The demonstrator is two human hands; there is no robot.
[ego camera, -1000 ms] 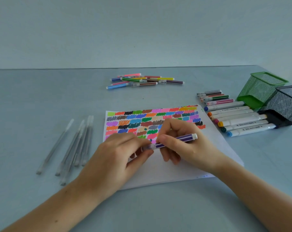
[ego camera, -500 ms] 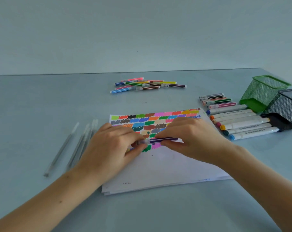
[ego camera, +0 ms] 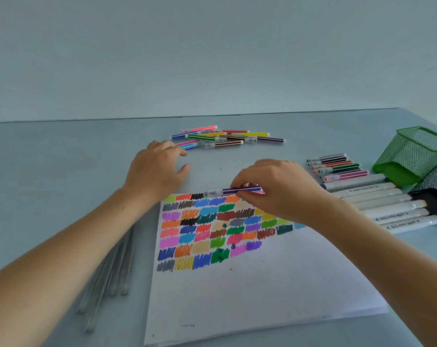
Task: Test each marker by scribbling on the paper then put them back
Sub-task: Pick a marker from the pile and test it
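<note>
The right hand (ego camera: 275, 189) pinched a capped purple marker (ego camera: 233, 191), held level over the far edge of the scribbled paper (ego camera: 262, 284). The left hand (ego camera: 157, 171) hovered with relaxed, spread fingers, holding nothing, just short of the loose pile of thin markers (ego camera: 227, 137) at 12 o'clock. At 3 o'clock lay a row of thick white markers (ego camera: 377, 201) beside a green mesh holder (ego camera: 415, 151). Clear pens (ego camera: 112, 271) lay at 8 o'clock.
</note>
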